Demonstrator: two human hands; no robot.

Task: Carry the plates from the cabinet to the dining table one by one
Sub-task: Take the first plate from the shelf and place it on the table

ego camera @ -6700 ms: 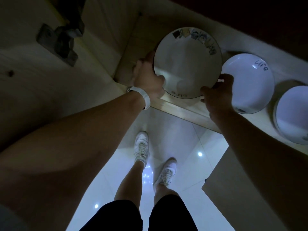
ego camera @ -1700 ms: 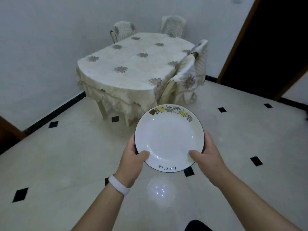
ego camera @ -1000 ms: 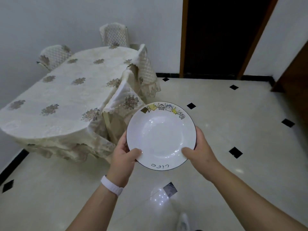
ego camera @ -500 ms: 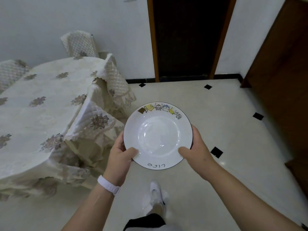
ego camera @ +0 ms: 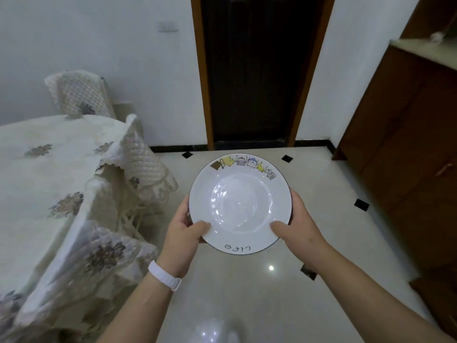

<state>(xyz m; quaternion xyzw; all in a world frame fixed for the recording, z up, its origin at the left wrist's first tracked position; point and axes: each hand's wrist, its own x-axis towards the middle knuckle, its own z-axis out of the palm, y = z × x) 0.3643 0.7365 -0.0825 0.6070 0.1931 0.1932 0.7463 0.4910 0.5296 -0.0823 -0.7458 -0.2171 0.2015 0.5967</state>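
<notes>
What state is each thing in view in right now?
plate: empty, held above the floor.
left hand: grips the plate's left rim.
right hand: grips its right rim.
dining table: covered with a flowered cloth.
chair: covered, at the table.
brown cabinet: doors closed.

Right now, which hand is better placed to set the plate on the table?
Probably the left hand: the table lies on its side of the plate, while the right hand grips the rim on the side away from it.
</notes>
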